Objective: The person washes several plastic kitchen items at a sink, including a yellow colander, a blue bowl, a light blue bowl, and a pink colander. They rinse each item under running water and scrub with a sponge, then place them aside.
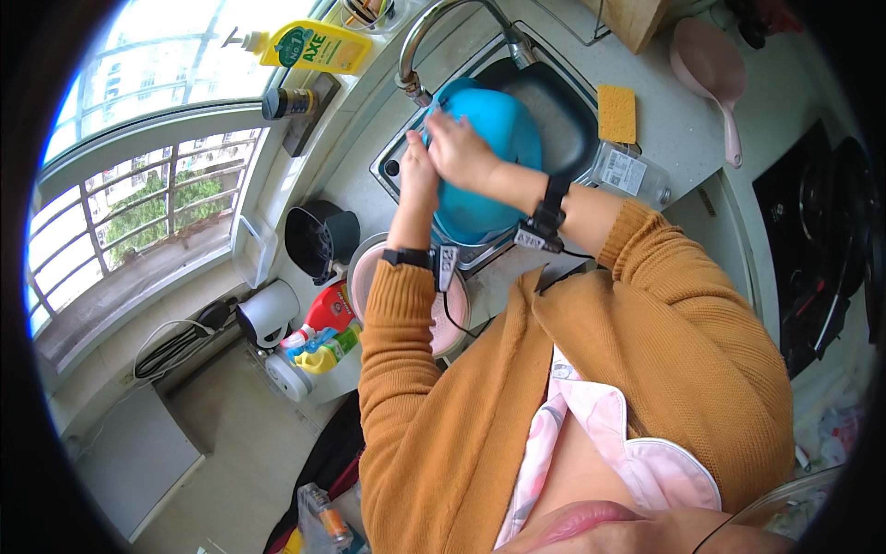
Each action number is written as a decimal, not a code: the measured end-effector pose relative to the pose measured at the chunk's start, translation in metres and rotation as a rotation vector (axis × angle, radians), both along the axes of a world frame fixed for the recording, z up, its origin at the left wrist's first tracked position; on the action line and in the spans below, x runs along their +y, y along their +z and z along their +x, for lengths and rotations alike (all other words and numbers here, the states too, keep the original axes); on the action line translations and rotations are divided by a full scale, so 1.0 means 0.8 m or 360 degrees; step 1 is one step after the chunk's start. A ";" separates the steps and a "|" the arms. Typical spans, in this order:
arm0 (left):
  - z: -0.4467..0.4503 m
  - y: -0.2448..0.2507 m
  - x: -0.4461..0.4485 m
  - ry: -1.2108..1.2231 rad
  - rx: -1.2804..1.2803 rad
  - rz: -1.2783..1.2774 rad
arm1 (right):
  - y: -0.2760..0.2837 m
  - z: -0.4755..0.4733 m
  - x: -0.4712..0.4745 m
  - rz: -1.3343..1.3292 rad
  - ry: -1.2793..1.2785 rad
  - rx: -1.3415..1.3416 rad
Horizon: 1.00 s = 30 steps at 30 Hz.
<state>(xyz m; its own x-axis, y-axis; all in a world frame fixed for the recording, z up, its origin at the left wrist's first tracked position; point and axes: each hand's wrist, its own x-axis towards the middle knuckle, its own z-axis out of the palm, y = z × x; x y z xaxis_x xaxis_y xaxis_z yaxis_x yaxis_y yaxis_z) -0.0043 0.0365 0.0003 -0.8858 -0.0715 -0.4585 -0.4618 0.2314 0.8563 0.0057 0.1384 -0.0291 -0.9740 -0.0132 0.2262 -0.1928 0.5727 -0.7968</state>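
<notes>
My left hand (418, 173) and my right hand (465, 154) are close together over the left side of a blue plastic basin (488, 208). Their fingers meet near its rim, just below the base of the chrome faucet (408, 66). Whether anything is between the fingers is hidden. The basin sits in a stainless steel sink (562, 128) and covers much of its left part. The faucet's spout arches over the sink's far side. Each wrist wears a black strap with a small tagged device.
A yellow sponge (616, 114) and a clear plastic container (631, 173) lie right of the sink, near a pink ladle (713, 69). Yellow dish soap (318, 47) stands on the sill. A black pot (322, 239), pink colander (450, 315), red bottle (329, 309) and white kettle (270, 311) stand left.
</notes>
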 end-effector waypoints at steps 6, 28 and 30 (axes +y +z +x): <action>-0.050 -0.001 0.004 0.0132 -0.0439 0.0515 | -0.009 -0.064 0.025 0.0577 0.0188 -0.0098; -0.069 0.007 -0.005 -0.0006 -0.0550 0.0616 | -0.029 0.057 -0.024 0.0403 -0.0022 0.0511; -0.063 0.012 -0.003 -0.0006 -0.0518 0.0579 | -0.050 0.110 -0.016 0.0548 0.0248 0.0602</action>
<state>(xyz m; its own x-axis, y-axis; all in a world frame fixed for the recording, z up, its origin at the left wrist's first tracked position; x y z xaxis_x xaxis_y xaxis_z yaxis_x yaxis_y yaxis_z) -0.0543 0.0339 0.0099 -0.6923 0.1480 -0.7063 -0.7187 -0.0538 0.6932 0.0933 0.1253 -0.0691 -0.8057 -0.2865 0.5185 -0.5339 0.7302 -0.4263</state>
